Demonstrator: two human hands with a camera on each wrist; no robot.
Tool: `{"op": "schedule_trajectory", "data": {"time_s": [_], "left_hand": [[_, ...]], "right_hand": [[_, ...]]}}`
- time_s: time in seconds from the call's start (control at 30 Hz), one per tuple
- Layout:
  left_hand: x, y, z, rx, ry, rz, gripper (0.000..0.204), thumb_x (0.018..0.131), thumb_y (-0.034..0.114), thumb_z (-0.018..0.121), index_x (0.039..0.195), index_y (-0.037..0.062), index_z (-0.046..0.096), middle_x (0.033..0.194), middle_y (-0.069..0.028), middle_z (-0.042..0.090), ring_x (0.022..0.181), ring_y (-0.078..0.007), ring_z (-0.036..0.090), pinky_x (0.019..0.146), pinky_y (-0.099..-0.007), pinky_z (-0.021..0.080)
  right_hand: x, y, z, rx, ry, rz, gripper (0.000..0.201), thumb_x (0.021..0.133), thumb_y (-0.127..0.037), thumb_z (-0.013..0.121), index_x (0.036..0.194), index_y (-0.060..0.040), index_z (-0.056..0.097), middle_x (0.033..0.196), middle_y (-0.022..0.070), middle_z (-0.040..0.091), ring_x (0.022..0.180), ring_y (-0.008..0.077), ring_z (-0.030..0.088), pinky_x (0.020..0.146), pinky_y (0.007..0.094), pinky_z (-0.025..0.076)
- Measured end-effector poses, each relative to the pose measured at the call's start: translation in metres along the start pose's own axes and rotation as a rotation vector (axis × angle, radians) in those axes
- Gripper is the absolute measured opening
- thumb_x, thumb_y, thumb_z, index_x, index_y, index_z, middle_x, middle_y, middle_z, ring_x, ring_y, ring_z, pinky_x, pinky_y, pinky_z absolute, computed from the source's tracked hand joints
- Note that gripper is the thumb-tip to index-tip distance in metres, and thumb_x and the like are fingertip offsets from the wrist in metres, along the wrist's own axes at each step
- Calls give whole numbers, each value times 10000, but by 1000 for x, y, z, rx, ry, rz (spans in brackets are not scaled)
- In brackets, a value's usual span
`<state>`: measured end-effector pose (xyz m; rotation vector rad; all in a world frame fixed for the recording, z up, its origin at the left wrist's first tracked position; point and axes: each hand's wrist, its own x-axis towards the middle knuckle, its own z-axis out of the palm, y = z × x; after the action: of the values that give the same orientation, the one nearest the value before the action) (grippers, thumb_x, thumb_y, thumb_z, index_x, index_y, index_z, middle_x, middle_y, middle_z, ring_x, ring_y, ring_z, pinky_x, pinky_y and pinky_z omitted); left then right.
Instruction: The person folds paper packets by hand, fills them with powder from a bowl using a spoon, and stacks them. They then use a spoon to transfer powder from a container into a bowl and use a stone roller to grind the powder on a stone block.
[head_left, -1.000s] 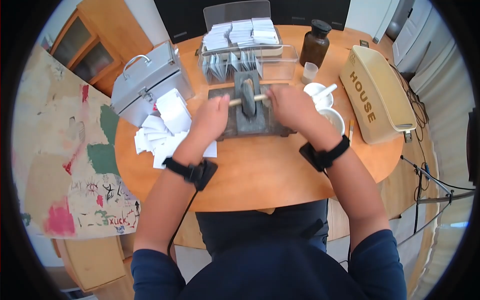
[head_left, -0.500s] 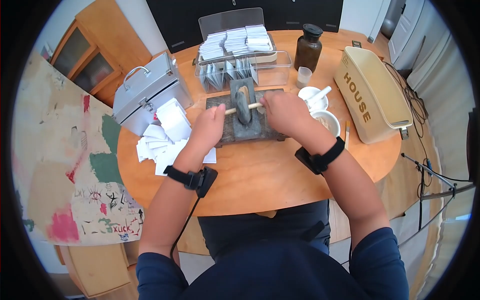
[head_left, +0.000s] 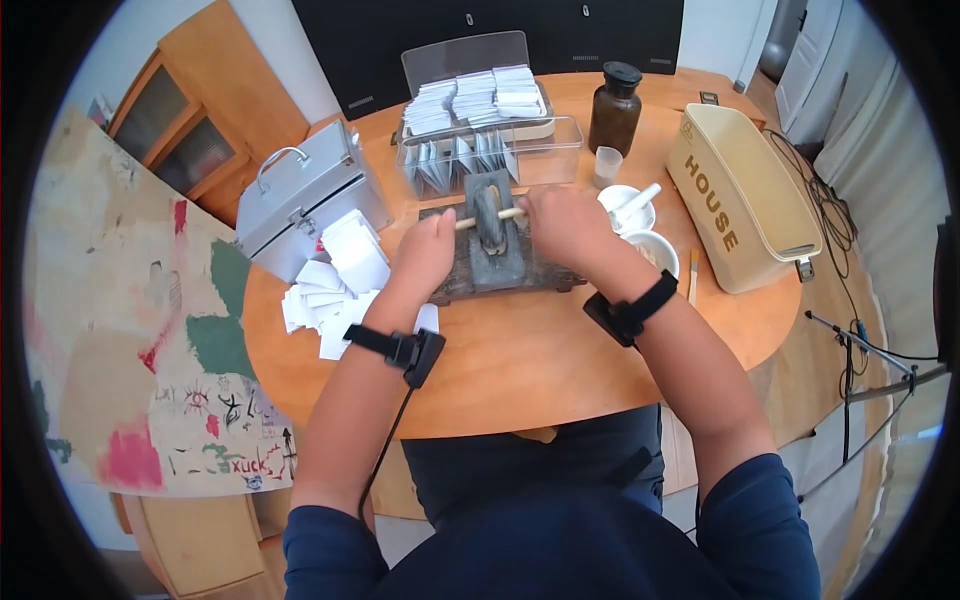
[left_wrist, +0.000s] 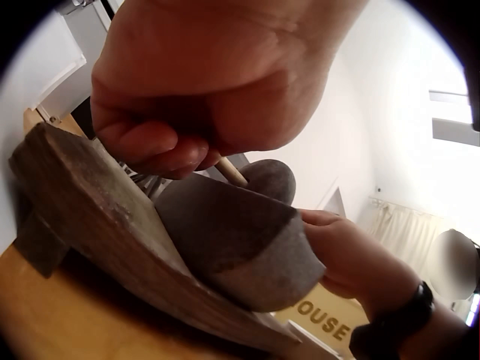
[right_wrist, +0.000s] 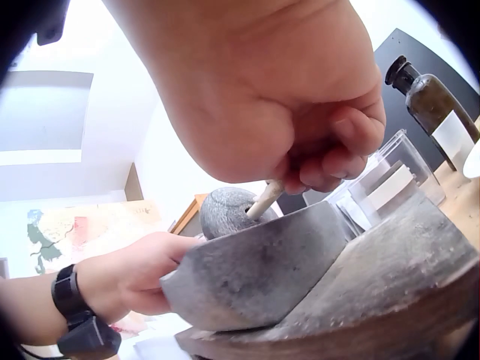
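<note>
A grey stone wheel (head_left: 489,222) on a pale wooden rod stands in a grey stone trough (head_left: 496,268), which rests on a dark wooden board (head_left: 455,280). The left hand (head_left: 426,256) grips the rod's left end with curled fingers; the right hand (head_left: 568,230) grips its right end. In the left wrist view the left hand (left_wrist: 217,82) is above the trough (left_wrist: 225,225), beside the wheel (left_wrist: 271,181). The right wrist view shows the right hand (right_wrist: 277,97) curled round the rod (right_wrist: 265,198) over the trough (right_wrist: 255,270).
Behind the board stand a clear bin (head_left: 550,150) with packets and a tray of white packets (head_left: 475,100). Left are a metal case (head_left: 305,205) and white papers (head_left: 350,255). Right are a brown bottle (head_left: 614,112), a small cup (head_left: 607,167), white bowls (head_left: 645,206) and a cream box (head_left: 735,190).
The wheel and both hands have moved along the trough towards the person's body. Both hands keep their grip on the rod. The head view has shifted slightly.
</note>
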<state>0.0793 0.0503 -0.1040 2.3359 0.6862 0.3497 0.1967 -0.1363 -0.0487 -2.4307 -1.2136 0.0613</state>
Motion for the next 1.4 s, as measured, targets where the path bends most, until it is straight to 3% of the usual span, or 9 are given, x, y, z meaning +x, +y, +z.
{"op": "schedule_trajectory", "data": {"time_s": [0.27, 0.37, 0.53, 0.73, 0.83, 0.97, 1.13, 1.2, 1.4], "left_hand": [[-23, 18, -7, 49, 27, 18, 496, 1026, 375, 349, 906, -31, 607, 909, -271, 636, 907, -454, 593, 808, -490, 455], [-29, 19, -9, -111, -71, -134, 491, 1026, 368, 353, 897, -33, 603, 917, -276, 635, 917, -459, 589, 813, -495, 454], [2, 20, -4, 27, 100, 63, 489, 1024, 369, 356, 875, -31, 595, 897, -278, 629, 894, -464, 589, 790, -507, 450], [-23, 23, -11, -1, -58, -72, 504, 1025, 370, 330, 876, -27, 604, 900, -273, 633, 905, -461, 591, 812, -507, 456], [-7, 14, -4, 19, 37, 43, 503, 1023, 377, 341, 871, -24, 605, 867, -264, 636, 876, -458, 596, 799, -499, 463], [7, 18, -4, -40, -34, -103, 504, 1023, 378, 349, 871, -31, 604, 885, -268, 637, 888, -439, 604, 812, -479, 462], [-19, 18, -8, -68, -49, -62, 512, 1025, 369, 339, 860, -40, 600, 880, -277, 633, 881, -452, 597, 804, -491, 461], [-11, 19, -7, -1, 4, 48, 513, 1029, 352, 322, 854, -44, 598, 892, -282, 632, 897, -458, 594, 817, -501, 458], [-11, 21, -7, -32, 3, -15, 520, 1028, 349, 316, 860, -50, 603, 893, -290, 634, 893, -473, 595, 815, -520, 457]], "right_hand": [[-14, 3, 9, 27, 83, -42, 289, 979, -249, 483, 888, -33, 653, 871, 185, 685, 824, 375, 660, 715, 474, 515], [-13, 3, 9, 20, 106, -59, 329, 996, -274, 463, 868, -19, 628, 847, 200, 671, 793, 396, 646, 696, 492, 505], [10, 12, 16, 15, 111, -46, 301, 989, -267, 475, 896, -20, 622, 839, 197, 669, 787, 402, 641, 687, 497, 503], [-13, 7, 10, 36, 71, -49, 313, 989, -267, 470, 864, -17, 613, 839, 205, 664, 786, 408, 637, 690, 492, 503], [-15, 4, 19, -21, 46, -53, 316, 985, -254, 479, 881, -19, 662, 861, 195, 683, 817, 380, 658, 702, 479, 515], [11, 9, 14, -4, 115, -37, 313, 990, -262, 464, 859, -16, 606, 828, 211, 655, 780, 418, 627, 699, 506, 493], [-8, 7, 13, 5, 123, -107, 335, 996, -275, 459, 852, -12, 609, 825, 227, 649, 778, 431, 621, 699, 518, 487], [-2, 5, 13, -55, 88, -1, 341, 995, -276, 460, 862, -30, 655, 842, 203, 678, 775, 400, 652, 691, 506, 504], [3, 7, 13, -72, 94, -37, 346, 992, -288, 466, 862, -25, 648, 817, 216, 672, 777, 408, 654, 684, 507, 507]]}}
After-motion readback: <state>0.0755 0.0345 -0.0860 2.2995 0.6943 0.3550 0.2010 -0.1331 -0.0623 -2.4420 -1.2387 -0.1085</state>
